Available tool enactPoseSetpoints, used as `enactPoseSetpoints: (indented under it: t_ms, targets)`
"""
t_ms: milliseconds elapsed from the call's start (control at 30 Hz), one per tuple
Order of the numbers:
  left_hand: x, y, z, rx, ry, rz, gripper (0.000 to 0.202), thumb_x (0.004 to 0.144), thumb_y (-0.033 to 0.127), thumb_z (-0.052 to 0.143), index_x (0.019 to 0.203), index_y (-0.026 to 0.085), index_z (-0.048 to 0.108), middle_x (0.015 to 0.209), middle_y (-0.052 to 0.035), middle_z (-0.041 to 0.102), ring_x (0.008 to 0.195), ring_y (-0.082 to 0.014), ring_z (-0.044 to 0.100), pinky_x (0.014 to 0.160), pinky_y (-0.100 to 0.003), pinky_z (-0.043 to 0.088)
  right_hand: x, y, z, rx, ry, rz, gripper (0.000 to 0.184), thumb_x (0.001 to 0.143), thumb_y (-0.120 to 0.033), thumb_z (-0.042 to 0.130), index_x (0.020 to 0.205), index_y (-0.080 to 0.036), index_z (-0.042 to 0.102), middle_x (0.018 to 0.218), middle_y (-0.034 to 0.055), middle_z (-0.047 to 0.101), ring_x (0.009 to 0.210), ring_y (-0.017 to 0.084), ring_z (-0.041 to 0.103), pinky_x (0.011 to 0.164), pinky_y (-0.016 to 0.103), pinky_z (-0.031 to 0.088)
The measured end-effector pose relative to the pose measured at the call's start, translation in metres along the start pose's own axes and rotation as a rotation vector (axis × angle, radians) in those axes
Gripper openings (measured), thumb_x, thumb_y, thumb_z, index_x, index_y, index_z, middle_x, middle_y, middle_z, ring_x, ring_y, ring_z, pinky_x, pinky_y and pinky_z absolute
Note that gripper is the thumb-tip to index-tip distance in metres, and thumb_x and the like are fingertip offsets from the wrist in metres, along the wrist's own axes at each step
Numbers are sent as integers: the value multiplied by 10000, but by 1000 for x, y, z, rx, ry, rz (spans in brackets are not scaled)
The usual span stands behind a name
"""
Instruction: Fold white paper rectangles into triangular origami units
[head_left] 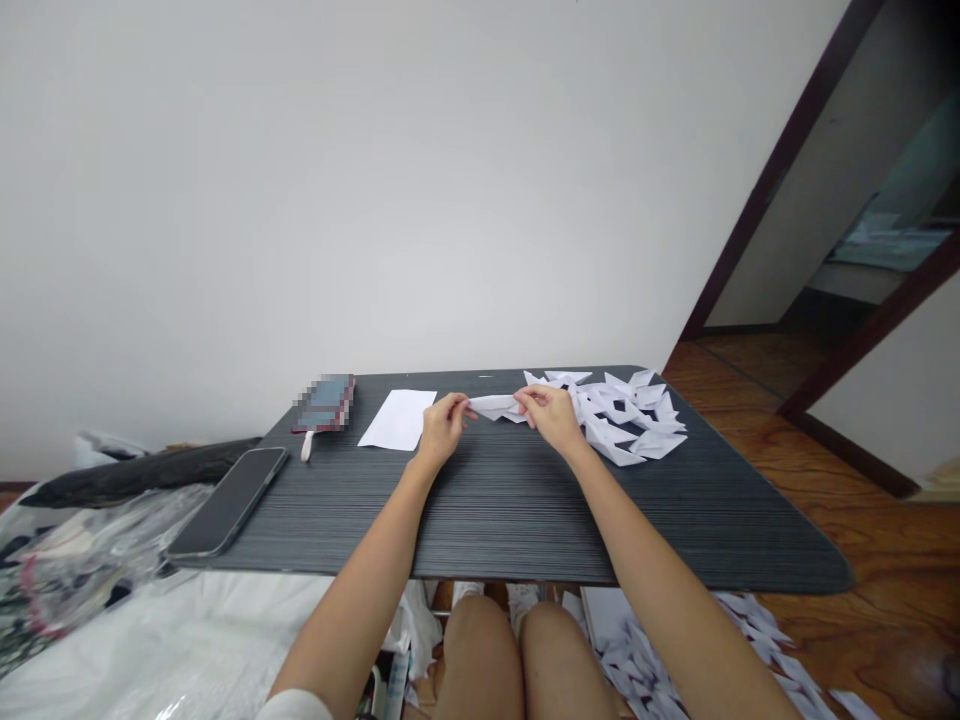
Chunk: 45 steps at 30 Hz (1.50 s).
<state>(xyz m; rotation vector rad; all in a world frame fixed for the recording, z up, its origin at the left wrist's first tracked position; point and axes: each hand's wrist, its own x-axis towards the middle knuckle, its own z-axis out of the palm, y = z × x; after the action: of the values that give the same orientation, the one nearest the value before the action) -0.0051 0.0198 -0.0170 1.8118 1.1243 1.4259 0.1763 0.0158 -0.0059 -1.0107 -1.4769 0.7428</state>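
Note:
A folded white paper piece (495, 406) is held just above the dark striped table (525, 510), near its far edge. My left hand (442, 427) pinches the paper's left end with closed fingers. My right hand (551, 413) pinches its right end, fingers also closed. Right of my right hand lies a pile of several folded white paper shapes (630, 415). A flat white sheet (398, 419) lies left of my left hand.
A dark phone (229, 502) lies at the table's left front corner. A small blurred object with a white strap (324, 404) sits behind it. Plastic bags (82, 560) lie at the left. More folded papers (652, 660) cover the wooden floor under the table.

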Motion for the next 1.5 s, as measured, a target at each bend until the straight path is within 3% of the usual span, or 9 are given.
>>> enactPoseSetpoints:
  t_ms: [167,300,633,767,867,1033,1133,1300,1500]
  targets:
    - [-2,3,0,4,-68,-13,165,758,304,465,687,157,493,568,2,573,468,-101,557,482,-201,407,0,2,-4,-180,28,-90,250,728,-316,465,543,-167,544,493,-3,521,485,113,471,507,229,377]
    - [-4,5,0,6,-132,-23,180,762,294,459,647,155,451,512,17,558,409,-87,537,457,-188,394,1,6,-5,-234,24,-85,266,733,-307,448,517,-171,524,476,-9,511,468,110,452,500,227,359]
    - [1,6,-9,-82,-314,-113,288,752,390,462,635,128,489,521,-24,591,375,-104,544,348,-166,322,0,0,-7,-150,-16,-117,204,721,-312,483,626,-173,598,496,-11,516,476,113,455,492,230,360]
    - [0,9,-9,-132,-451,-177,370,746,437,452,797,93,579,542,-50,602,385,-122,552,326,-174,326,-2,-3,1,-44,-127,-99,180,712,-312,497,675,-176,608,506,-20,510,432,94,434,438,219,350]
    - [-2,8,-4,-191,-536,-213,432,734,432,481,986,90,559,616,-65,621,441,-138,580,374,-193,394,-4,-3,10,50,-106,-66,176,694,-322,523,750,-172,597,522,-28,500,401,80,429,418,217,364]
    - [-5,2,4,-164,-462,-184,510,725,396,516,1142,107,463,656,-55,621,534,-153,611,509,-238,469,-7,4,25,45,-92,-42,431,657,-257,567,1074,-194,474,698,-14,522,524,88,516,473,205,421]
    - [-6,-3,7,-137,-427,-147,511,737,379,509,1167,112,438,671,-49,620,575,-159,618,562,-260,482,-7,10,32,11,-83,-16,534,660,-202,542,1171,-194,386,718,-15,511,550,85,520,502,209,438]
    - [-5,-5,11,-131,-379,-119,524,731,347,520,1195,130,408,720,-54,627,592,-158,617,587,-284,496,-6,14,34,-68,-99,-19,488,664,-135,481,1146,-173,419,786,21,520,579,94,523,514,221,442]
    - [-6,-1,12,-165,-326,-84,561,731,256,505,1245,173,295,699,-14,612,582,-140,613,582,-271,507,-11,9,32,-327,-67,-197,399,658,-65,403,1021,-169,532,762,26,500,606,108,487,578,236,424]
